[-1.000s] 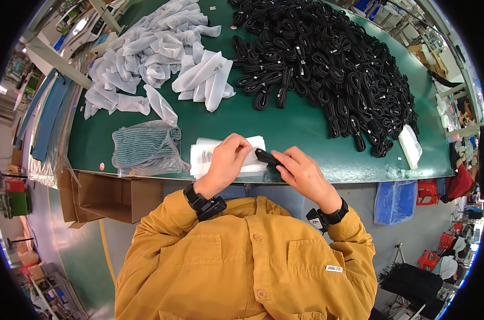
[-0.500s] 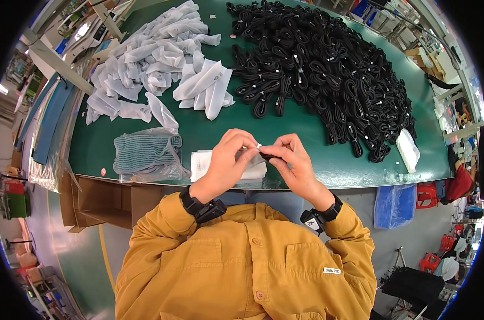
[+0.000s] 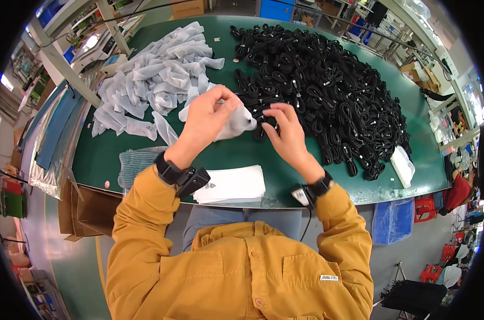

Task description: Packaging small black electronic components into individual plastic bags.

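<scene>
We see a green counter (image 3: 359, 189) spread beneath the fingers of our left hand (image 3: 202, 120) and right hand (image 3: 291, 140). On our side of them is a mustard shirt (image 3: 242, 277). The great heap of coiled black cables (image 3: 332, 98) covers the counter beyond the right fingers and off to their right, its nearest coils just beside the fingertips. A smaller heap of filled whitish sleeves (image 3: 156, 74) lies beyond the left fingers and to their left. Below the counter edge we have a cardboard box (image 3: 98, 210), to the left of the left fingers and nearer to us, and a blue plastic bag (image 3: 393, 220), well to the right of the right fingers. Nearer to us than the left fingers, a stack of flat white bags (image 3: 234, 184) lies on the counter, some with dark print, and left of it a ribbed teal cloth (image 3: 140, 162), partly hidden by our forearm. A white packet (image 3: 402, 166) sits far to the right of the right fingers.

The task's thing, one translucent white bag (image 3: 234, 126), is between our hands: the left thumb and forefinger pinch its upper side. A small dark spot shows at its right end, near the right fingers, which are spread apart and hold nothing.
</scene>
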### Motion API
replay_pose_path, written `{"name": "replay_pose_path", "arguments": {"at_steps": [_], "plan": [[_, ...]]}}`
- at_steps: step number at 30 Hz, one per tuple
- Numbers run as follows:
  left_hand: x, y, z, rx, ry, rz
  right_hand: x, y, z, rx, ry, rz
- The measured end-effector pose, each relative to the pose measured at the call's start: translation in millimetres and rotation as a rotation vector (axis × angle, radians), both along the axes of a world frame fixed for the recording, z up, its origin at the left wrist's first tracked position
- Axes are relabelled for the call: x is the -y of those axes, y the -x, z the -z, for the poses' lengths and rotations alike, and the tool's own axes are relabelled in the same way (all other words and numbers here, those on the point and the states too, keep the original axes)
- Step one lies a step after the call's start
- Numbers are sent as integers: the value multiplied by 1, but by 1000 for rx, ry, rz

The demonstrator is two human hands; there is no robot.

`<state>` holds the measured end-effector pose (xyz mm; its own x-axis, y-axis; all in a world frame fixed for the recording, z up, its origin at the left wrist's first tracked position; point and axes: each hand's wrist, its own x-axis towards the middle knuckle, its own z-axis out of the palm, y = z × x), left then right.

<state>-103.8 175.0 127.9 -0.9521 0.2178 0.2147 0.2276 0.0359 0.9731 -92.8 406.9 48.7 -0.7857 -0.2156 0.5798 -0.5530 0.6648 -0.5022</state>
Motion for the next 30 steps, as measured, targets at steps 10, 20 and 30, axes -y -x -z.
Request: {"name": "replay_pose_path", "arguments": {"at_steps": [10,20,30], "plan": [[47,76,2,153,-230,-26,-8,45,36,42,-639,89],[-14,-73,86,-196,413,232,-65,-18,43,-65,-520,157],[-39,-108,133,-483,620,51,-44,-81,13,-8,-108,225]]}}
